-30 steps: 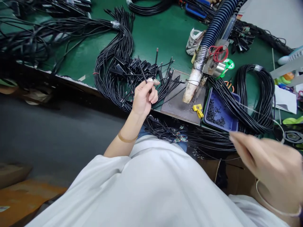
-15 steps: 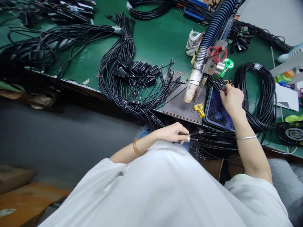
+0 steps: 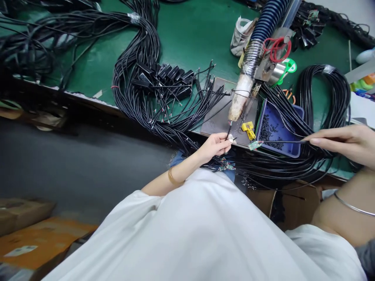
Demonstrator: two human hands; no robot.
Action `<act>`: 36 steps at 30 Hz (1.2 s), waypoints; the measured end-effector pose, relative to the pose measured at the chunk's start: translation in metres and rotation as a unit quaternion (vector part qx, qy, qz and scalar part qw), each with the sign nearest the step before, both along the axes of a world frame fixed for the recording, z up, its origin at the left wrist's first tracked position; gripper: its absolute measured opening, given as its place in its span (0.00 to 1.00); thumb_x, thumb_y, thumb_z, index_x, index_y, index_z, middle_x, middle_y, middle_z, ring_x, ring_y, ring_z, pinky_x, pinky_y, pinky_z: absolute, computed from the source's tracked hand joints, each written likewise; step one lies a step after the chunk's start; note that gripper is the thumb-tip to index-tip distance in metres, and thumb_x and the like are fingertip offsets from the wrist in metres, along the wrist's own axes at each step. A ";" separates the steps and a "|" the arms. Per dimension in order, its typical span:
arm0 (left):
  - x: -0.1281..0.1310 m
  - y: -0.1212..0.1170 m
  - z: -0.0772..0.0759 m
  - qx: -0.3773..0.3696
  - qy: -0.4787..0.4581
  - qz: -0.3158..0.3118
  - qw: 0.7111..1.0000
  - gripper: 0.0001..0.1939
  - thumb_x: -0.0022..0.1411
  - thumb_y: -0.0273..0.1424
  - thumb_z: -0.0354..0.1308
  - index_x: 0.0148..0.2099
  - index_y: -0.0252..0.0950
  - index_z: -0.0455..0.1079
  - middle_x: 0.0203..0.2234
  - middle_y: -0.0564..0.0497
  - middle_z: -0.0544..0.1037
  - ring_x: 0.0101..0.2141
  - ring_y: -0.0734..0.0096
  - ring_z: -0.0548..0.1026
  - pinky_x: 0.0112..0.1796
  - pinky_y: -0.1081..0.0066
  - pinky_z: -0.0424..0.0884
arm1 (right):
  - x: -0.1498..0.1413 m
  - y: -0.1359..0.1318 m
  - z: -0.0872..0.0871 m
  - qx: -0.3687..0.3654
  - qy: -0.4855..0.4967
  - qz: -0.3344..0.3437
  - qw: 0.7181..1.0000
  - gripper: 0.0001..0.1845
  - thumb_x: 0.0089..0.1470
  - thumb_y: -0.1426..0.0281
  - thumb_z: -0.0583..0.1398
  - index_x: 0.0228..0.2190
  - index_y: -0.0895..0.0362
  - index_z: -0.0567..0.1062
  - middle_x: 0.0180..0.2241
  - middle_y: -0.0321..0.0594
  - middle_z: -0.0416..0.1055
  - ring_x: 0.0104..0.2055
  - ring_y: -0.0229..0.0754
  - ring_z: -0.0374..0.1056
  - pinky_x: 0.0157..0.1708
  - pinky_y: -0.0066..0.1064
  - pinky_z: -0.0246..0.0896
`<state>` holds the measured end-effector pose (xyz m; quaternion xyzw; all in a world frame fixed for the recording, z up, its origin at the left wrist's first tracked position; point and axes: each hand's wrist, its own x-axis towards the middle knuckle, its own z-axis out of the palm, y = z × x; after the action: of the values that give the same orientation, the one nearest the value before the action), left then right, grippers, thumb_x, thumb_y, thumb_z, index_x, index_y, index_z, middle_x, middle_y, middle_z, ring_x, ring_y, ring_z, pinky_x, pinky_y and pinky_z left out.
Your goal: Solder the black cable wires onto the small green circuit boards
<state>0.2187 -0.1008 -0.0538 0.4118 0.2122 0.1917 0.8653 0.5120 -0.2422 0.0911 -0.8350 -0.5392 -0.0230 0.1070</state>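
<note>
My left hand (image 3: 216, 147) pinches a black cable (image 3: 229, 130) whose end points up just below the taped nozzle (image 3: 236, 105) of a ribbed hose. Something white is at its fingertips. At the right, my right hand (image 3: 347, 142) is closed on another black cable (image 3: 285, 142), stretched level over a blue tray (image 3: 296, 150). A small green circuit board (image 3: 255, 145) is on that cable's left end, apart from my left hand. More small circuit boards (image 3: 227, 164) lie near my lap beside a bundle of black cables (image 3: 269, 166).
A yellow clip (image 3: 249, 130) lies on a grey-brown board (image 3: 215, 111) left of the tray, which holds small black pieces. Cables with black housings (image 3: 170, 74) spread across the green table (image 3: 187, 43). A solder spool (image 3: 277, 74) and coiled cables (image 3: 342, 93) are at right.
My right hand has moved from the tray's far side to the right, drawing out a cable with a circuit board. My left hand has risen toward the nozzle with a cable end showing.
</note>
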 end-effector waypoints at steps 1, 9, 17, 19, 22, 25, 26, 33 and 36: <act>0.003 -0.002 0.000 0.025 0.003 0.013 1.000 0.19 0.56 0.43 0.68 0.39 0.31 0.71 0.19 0.58 0.67 0.17 0.87 0.53 0.19 0.80 0.45 | -0.011 0.006 -0.003 0.004 0.022 0.002 1.000 0.23 0.61 0.49 0.58 0.33 0.53 0.83 0.31 0.43 0.80 0.34 0.40 0.72 0.37 0.33 0.64; 0.006 -0.023 -0.001 0.318 0.106 0.093 0.938 0.19 0.53 0.42 0.71 0.38 0.33 0.74 0.21 0.58 0.63 0.24 0.80 0.56 0.27 0.75 0.56 | 0.014 0.038 -0.003 -0.171 0.276 0.129 0.937 0.25 0.49 0.46 0.67 0.37 0.53 0.84 0.35 0.42 0.82 0.37 0.42 0.75 0.35 0.30 0.68; 0.008 -0.024 -0.004 0.340 0.109 0.109 0.928 0.20 0.66 0.43 0.56 0.29 0.32 0.73 0.19 0.56 0.62 0.24 0.78 0.58 0.30 0.72 0.56 | -0.018 0.034 0.000 -0.046 0.138 0.105 0.984 0.20 0.58 0.52 0.62 0.39 0.53 0.84 0.34 0.41 0.81 0.32 0.39 0.72 0.33 0.32 0.63; 0.009 -0.017 -0.005 0.253 0.078 0.076 0.961 0.23 0.65 0.46 0.57 0.29 0.31 0.73 0.19 0.56 0.62 0.23 0.79 0.57 0.27 0.73 0.55 | -0.056 0.024 0.005 0.096 0.046 0.074 0.992 0.16 0.62 0.59 0.59 0.44 0.52 0.83 0.31 0.41 0.79 0.30 0.38 0.71 0.31 0.33 0.61; 0.008 -0.007 -0.005 0.120 0.035 0.017 0.992 0.25 0.61 0.51 0.61 0.31 0.30 0.74 0.15 0.60 0.55 0.18 0.83 0.50 0.22 0.74 0.46 | -0.109 0.003 0.003 0.157 0.166 0.036 0.973 0.18 0.62 0.62 0.58 0.53 0.45 0.75 0.23 0.33 0.73 0.19 0.37 0.64 0.19 0.32 0.53; 0.007 -0.001 -0.002 0.052 0.021 -0.021 0.998 0.26 0.57 0.52 0.64 0.32 0.29 0.73 0.14 0.63 0.51 0.16 0.85 0.45 0.20 0.75 0.41 | -0.135 -0.011 -0.019 0.092 0.243 0.091 0.961 0.18 0.63 0.65 0.58 0.55 0.44 0.69 0.32 0.31 0.80 0.20 0.38 0.69 0.23 0.34 0.66; 0.007 0.000 -0.001 0.043 0.020 -0.027 0.999 0.27 0.56 0.52 0.64 0.32 0.29 0.73 0.14 0.63 0.51 0.16 0.86 0.45 0.20 0.75 0.40 | -0.139 -0.012 -0.031 0.096 0.252 0.098 0.958 0.15 0.64 0.66 0.58 0.52 0.45 0.70 0.36 0.32 0.81 0.23 0.39 0.74 0.26 0.34 0.70; 0.006 0.001 0.001 0.036 0.013 -0.037 0.999 0.27 0.56 0.53 0.65 0.32 0.29 0.72 0.14 0.63 0.52 0.16 0.87 0.46 0.19 0.76 0.40 | -0.153 0.015 -0.109 0.209 0.149 0.135 0.957 0.05 0.64 0.70 0.57 0.42 0.49 0.73 0.53 0.44 0.76 0.52 0.46 0.76 0.46 0.39 0.75; 0.005 0.001 0.002 0.028 0.019 -0.028 0.999 0.26 0.56 0.52 0.65 0.31 0.30 0.70 0.15 0.63 0.52 0.16 0.87 0.47 0.19 0.76 0.40 | -0.160 0.024 -0.126 0.224 0.141 0.168 0.950 0.06 0.64 0.71 0.56 0.42 0.50 0.71 0.54 0.44 0.76 0.52 0.45 0.76 0.46 0.37 0.75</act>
<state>0.2238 -0.1000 -0.0519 0.4454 0.2118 0.1652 0.8541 0.3516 -0.2186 -0.0345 -0.6817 -0.6321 -0.0068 0.3684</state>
